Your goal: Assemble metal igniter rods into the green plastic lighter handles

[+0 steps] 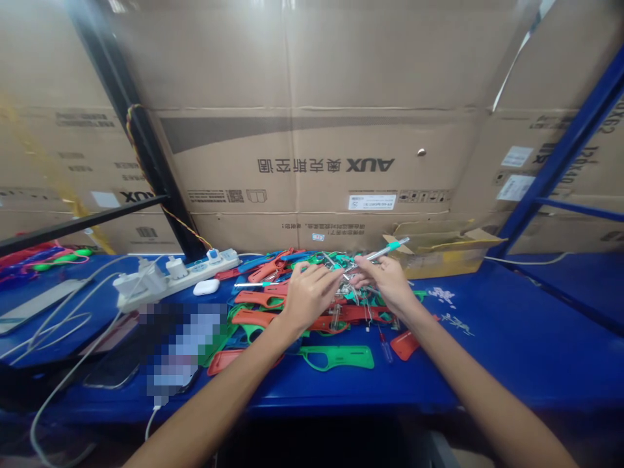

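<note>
A thin silvery lighter tube (396,246) with a green collar slants up to the right above a heap of parts. My right hand (387,281) pinches it along its middle. At its lower end, the fingers of my left hand (312,291) close on it; their tips are partly hidden. Under both hands lie orange lighter handle shells (258,299), more shells in blue and green, and small wire-like metal parts (358,296). Nearer to me are a green handle shell (341,357) and a screwdriver with a purple see-through handle (385,350).
A power strip (182,279) with plugs and white cables, an earphone case (206,286) and phones (114,354) lie left. At the back right stands an open cardboard box (433,250). Small pale parts (441,294) lie right of the heap; large cardboard (316,78) walls the back.
</note>
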{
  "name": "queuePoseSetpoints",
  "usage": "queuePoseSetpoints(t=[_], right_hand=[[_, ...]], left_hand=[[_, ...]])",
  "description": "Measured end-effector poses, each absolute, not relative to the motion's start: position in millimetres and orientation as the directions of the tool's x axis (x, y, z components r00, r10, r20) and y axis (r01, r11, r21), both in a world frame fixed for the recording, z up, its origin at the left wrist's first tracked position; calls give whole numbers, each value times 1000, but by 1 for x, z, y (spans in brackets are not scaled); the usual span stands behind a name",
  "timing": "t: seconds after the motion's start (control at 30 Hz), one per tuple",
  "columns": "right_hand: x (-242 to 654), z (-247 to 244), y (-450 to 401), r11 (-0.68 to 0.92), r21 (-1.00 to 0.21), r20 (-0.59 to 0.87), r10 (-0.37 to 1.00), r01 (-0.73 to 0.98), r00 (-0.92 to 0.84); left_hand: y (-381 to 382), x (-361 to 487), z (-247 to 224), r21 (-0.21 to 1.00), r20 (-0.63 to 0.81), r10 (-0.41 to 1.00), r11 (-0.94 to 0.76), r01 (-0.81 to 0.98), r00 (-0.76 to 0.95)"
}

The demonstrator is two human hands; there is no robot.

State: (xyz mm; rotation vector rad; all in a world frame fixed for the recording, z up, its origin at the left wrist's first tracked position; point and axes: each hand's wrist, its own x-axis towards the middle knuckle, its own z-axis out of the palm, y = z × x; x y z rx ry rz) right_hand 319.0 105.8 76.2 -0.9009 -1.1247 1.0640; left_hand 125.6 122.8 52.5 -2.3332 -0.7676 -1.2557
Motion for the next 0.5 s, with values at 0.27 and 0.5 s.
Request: queuePoseSetpoints(t=[0.27,0.5], right_hand=[[319,78,105,258,-949,248,966,-181,73],[318,80,104,263,-955,259,965,-139,46]], left_hand=[[121,123,57,-131,810,280,-770,624,515],[120,123,59,-72,819,318,-769,635,478]])
